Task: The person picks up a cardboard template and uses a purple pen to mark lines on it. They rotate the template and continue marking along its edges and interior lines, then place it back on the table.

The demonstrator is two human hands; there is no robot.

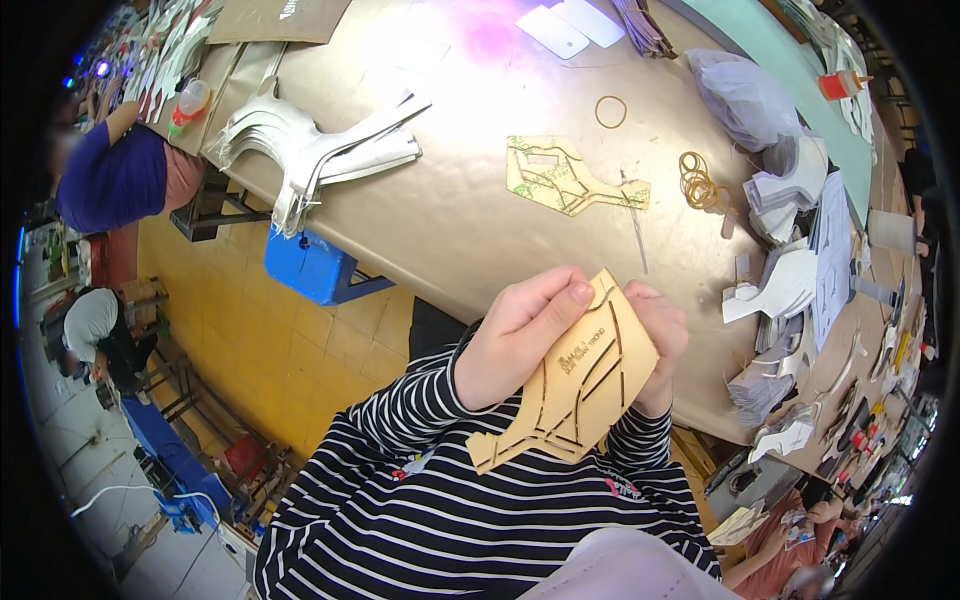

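My left hand [525, 335] grips the upper left edge of a flat tan template [585, 385], its thumb lying over the front near the top corner. Dark curved slots run through the template, and it tilts with its narrow tail down to the left, in front of my striped top. My right hand [658, 335] is closed on the opposite edge; some of its fingers are hidden behind the template. Beyond my hands, a second slotted template [555, 180] with green markings lies flat on the table. A thin dark stick [638, 235] rests across its right end.
A brown-covered table [450, 220] spreads ahead. White cut pieces [290, 140] are stacked at left, more pieces [790, 280] at right. Rubber bands [697, 182] lie near the right stacks, white cards [570, 25] at the back. A blue stool [308, 265] stands left; other people sit nearby.
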